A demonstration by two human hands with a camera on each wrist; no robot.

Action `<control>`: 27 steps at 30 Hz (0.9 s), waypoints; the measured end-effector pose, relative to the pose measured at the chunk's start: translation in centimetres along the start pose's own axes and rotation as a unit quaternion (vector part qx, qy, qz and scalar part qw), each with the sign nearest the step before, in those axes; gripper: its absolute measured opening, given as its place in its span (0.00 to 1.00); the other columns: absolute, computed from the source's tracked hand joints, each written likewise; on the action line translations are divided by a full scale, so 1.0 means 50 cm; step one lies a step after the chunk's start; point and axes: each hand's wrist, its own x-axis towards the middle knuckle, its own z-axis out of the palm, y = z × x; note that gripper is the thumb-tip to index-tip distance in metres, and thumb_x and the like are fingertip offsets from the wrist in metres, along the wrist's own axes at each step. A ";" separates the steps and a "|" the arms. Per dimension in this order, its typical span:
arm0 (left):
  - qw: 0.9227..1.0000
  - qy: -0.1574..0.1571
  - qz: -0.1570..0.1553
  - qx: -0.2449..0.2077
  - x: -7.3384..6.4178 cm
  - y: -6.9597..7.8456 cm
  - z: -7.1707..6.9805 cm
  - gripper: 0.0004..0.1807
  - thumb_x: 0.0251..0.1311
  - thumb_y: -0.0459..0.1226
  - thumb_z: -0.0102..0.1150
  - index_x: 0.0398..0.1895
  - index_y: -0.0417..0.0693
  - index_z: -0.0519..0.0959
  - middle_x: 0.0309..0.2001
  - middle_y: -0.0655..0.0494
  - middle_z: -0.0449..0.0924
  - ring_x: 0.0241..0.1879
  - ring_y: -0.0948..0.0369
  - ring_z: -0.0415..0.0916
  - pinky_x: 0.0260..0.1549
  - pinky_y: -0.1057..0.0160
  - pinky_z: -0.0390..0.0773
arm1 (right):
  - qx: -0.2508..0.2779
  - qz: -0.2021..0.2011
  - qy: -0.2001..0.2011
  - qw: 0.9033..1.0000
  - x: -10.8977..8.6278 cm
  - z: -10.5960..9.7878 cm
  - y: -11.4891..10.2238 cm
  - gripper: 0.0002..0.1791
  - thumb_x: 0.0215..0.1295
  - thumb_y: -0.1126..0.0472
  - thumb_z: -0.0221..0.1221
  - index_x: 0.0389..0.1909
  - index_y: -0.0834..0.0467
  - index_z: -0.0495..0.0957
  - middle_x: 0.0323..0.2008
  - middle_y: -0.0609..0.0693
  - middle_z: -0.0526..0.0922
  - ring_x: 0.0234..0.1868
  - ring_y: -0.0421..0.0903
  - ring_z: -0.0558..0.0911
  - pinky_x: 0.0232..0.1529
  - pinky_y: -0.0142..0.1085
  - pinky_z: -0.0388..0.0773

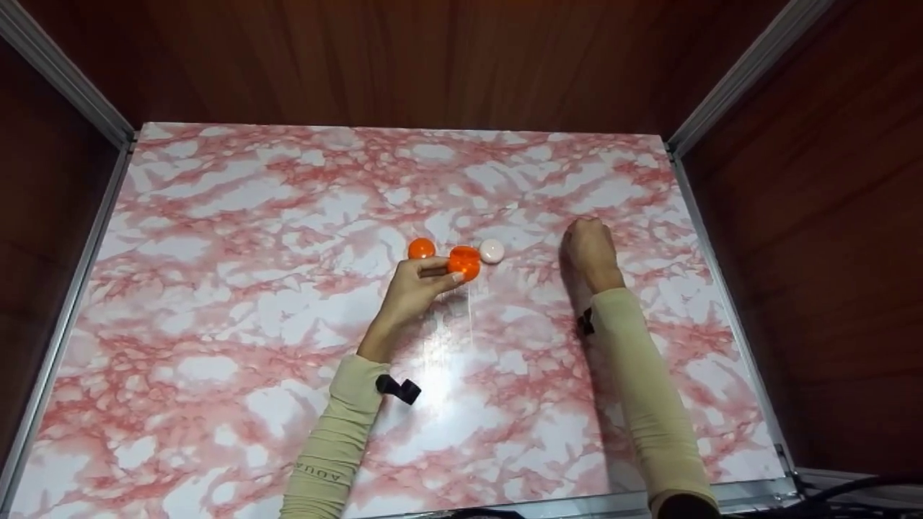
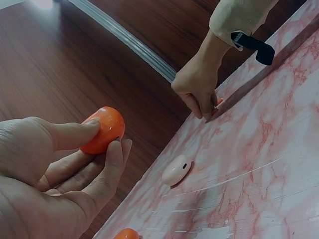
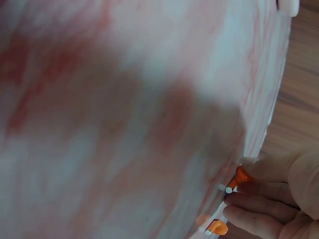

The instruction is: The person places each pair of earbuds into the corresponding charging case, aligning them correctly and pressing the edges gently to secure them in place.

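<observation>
My left hand [image 1: 417,290] holds an orange earbud case [image 1: 464,264] above the table, thumb on one side and fingertips on the other. In the head view its lid looks raised. Just behind that hand lies a second rounded orange case [image 1: 421,249], and a white earbud case [image 1: 492,251] rests to the right of the held one. Farther right, my right hand [image 1: 593,251] is down at the tabletop. Its thumb and fingers pinch an orange earbud [image 3: 241,178] with a pale tip. Another orange earbud [image 3: 218,227] lies close beside those fingers.
The table [image 1: 216,303] has a pink and white marbled top. Dark wood panels [image 1: 433,65] with metal edging enclose its back and sides. Black cables [image 1: 865,490] run past the front right corner.
</observation>
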 end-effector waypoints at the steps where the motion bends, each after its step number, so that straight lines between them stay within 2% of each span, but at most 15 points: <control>1: 1.000 0.000 0.000 0.001 0.000 0.000 0.000 0.19 0.66 0.34 0.71 0.57 0.35 0.85 0.56 0.37 0.87 0.57 0.47 0.87 0.52 0.67 0.89 | -0.017 -0.002 -0.007 1.000 0.000 0.000 -0.002 0.16 0.70 0.70 0.53 0.29 0.72 0.87 0.33 0.72 0.88 0.37 0.72 0.87 0.38 0.62 0.88; 5: 1.000 -0.002 0.003 0.001 -0.001 0.001 0.000 0.19 0.66 0.34 0.71 0.58 0.35 0.85 0.56 0.36 0.87 0.57 0.46 0.87 0.52 0.68 0.88 | -0.106 -0.030 -0.027 0.994 0.000 0.000 -0.009 0.15 0.68 0.74 0.51 0.33 0.74 0.87 0.34 0.70 0.88 0.39 0.68 0.88 0.37 0.56 0.91; 8: 1.000 -0.003 0.003 0.000 0.000 0.000 0.000 0.19 0.66 0.34 0.71 0.58 0.35 0.85 0.55 0.35 0.87 0.57 0.46 0.87 0.51 0.69 0.88 | -0.140 -0.042 -0.030 0.989 0.000 0.001 -0.010 0.15 0.68 0.75 0.50 0.34 0.74 0.87 0.34 0.69 0.88 0.39 0.65 0.88 0.38 0.54 0.91; 15: 1.000 -0.004 0.002 -0.011 0.003 -0.004 0.001 0.19 0.66 0.33 0.71 0.58 0.34 0.85 0.55 0.35 0.87 0.56 0.47 0.87 0.50 0.70 0.88 | -0.095 -0.040 -0.021 0.994 0.001 -0.003 -0.006 0.15 0.67 0.74 0.50 0.32 0.74 0.87 0.33 0.70 0.88 0.38 0.68 0.88 0.38 0.58 0.90; 18: 1.000 -0.004 0.002 -0.012 0.002 -0.003 0.000 0.19 0.66 0.33 0.71 0.58 0.34 0.85 0.56 0.35 0.87 0.57 0.47 0.87 0.51 0.69 0.89 | -0.055 -0.040 -0.019 0.997 0.000 -0.008 -0.003 0.15 0.68 0.75 0.51 0.34 0.72 0.88 0.35 0.69 0.89 0.40 0.68 0.88 0.39 0.57 0.90; 21: 1.000 -0.003 -0.001 -0.011 0.001 -0.004 0.000 0.19 0.66 0.33 0.71 0.58 0.35 0.84 0.57 0.36 0.86 0.57 0.46 0.87 0.51 0.68 0.89 | 0.033 -0.026 -0.006 0.999 -0.005 -0.013 -0.001 0.15 0.72 0.73 0.53 0.43 0.70 0.89 0.42 0.69 0.90 0.46 0.68 0.89 0.46 0.58 0.90; 24: 1.000 -0.002 -0.004 -0.007 0.001 -0.004 0.001 0.20 0.66 0.33 0.71 0.59 0.35 0.84 0.56 0.36 0.87 0.57 0.46 0.87 0.51 0.68 0.89 | 0.126 -0.012 0.013 0.992 -0.015 -0.017 -0.001 0.14 0.74 0.70 0.56 0.52 0.69 0.87 0.49 0.69 0.89 0.50 0.66 0.88 0.53 0.58 0.88; 27: 1.000 -0.004 -0.005 -0.008 0.001 -0.005 0.003 0.20 0.66 0.33 0.70 0.59 0.34 0.84 0.55 0.35 0.87 0.56 0.46 0.87 0.50 0.68 0.89 | 0.185 -0.009 0.023 0.982 -0.026 -0.022 -0.005 0.13 0.75 0.67 0.59 0.53 0.66 0.88 0.48 0.68 0.90 0.44 0.63 0.89 0.51 0.55 0.89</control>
